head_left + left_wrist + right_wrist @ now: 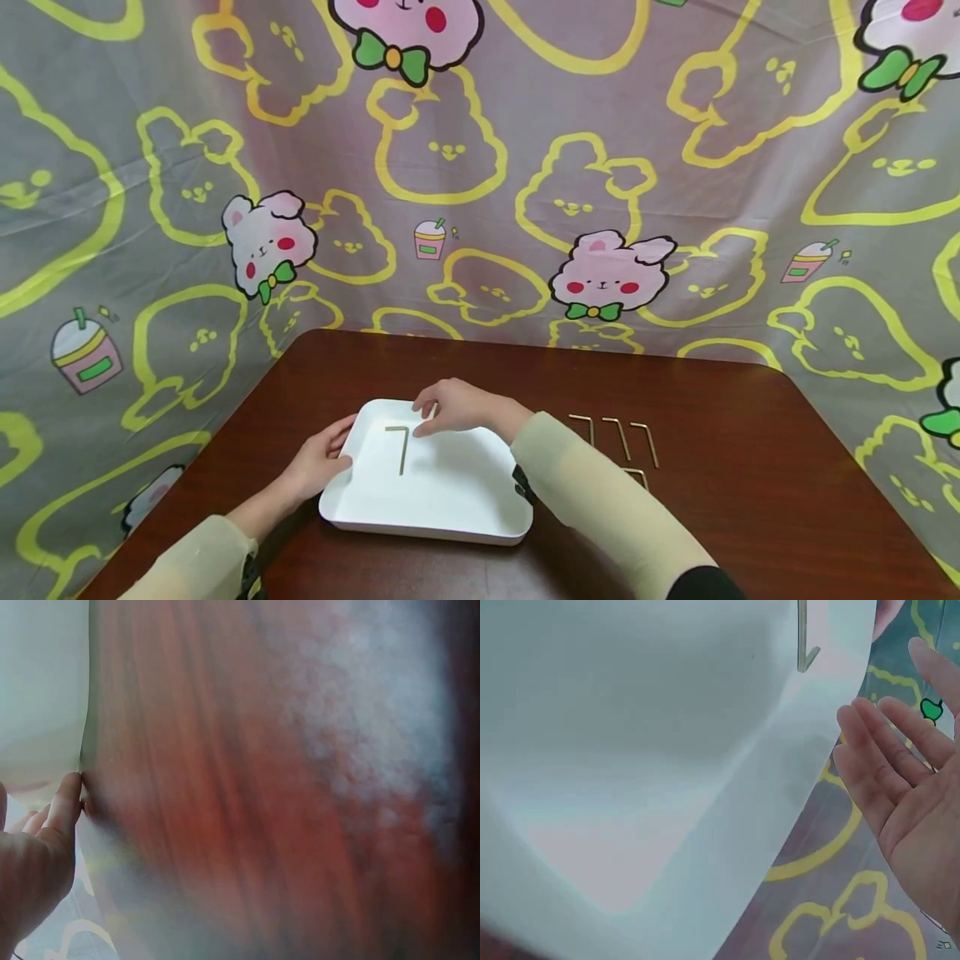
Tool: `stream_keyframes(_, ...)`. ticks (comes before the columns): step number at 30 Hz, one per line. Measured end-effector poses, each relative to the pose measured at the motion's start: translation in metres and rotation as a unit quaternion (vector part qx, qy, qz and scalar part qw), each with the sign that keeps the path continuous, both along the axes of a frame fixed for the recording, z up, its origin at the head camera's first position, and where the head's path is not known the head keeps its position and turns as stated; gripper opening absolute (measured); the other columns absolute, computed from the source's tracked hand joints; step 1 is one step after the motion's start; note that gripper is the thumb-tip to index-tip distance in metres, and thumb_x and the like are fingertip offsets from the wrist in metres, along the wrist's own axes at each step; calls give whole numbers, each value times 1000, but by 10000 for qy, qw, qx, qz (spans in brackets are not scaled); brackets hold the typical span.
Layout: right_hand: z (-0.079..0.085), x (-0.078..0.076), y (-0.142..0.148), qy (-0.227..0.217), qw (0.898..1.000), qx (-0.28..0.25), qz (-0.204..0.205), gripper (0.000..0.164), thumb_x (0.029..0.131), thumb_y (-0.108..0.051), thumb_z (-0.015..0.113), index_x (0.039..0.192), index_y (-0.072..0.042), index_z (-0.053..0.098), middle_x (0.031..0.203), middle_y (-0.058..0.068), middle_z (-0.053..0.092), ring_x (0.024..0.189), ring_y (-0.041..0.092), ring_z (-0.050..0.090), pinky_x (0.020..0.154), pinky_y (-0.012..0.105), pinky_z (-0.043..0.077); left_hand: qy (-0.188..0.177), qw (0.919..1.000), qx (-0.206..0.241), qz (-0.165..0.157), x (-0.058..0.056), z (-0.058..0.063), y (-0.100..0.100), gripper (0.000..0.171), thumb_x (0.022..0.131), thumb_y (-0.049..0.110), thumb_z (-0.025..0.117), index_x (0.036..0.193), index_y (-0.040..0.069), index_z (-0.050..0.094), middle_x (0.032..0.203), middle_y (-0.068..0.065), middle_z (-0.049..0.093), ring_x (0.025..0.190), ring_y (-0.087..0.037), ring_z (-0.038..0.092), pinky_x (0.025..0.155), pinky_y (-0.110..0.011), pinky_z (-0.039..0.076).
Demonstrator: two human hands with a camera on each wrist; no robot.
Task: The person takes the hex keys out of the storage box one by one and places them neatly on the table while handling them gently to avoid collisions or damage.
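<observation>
A white tray (450,492) sits on the dark wooden table, and my left hand (315,462) holds it at its left edge, thumb at the rim. In the left wrist view, a finger of that hand (49,840) meets the outer side of the tray (45,690). One brass-coloured hex key (404,450) lies inside the tray, its short arm at the far end. Over the tray's far side hovers my right hand (457,407), fingers loosely bent around nothing. The right wrist view shows that hand (915,780) beside the tray wall, near the hex key (802,637).
Three more hex keys, a left one (583,427), a middle one (619,439) and a right one (646,444), lie in a row right of the tray. Another hex key (637,473) is partly hidden by my right sleeve (600,492). A patterned curtain (480,225) stands behind the table (742,467).
</observation>
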State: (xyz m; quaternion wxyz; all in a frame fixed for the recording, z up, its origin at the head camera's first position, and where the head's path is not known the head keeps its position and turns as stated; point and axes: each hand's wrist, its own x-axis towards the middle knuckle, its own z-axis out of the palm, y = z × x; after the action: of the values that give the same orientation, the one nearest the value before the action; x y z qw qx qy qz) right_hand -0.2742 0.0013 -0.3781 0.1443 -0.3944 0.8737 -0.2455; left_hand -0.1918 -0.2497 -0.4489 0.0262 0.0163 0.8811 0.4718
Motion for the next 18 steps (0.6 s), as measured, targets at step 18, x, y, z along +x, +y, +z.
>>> stream_keyframes(18,-32,6,-38,-41,9983,539,-222,46,84,-32,76,125,-13,66,121,-8,64,103,4,56,89,20,45,-47,10000,44,-11,-1,0,-1,63,86,-13,55,145,-8,33,139,-33,43,126,-43,46,97,-49,44)
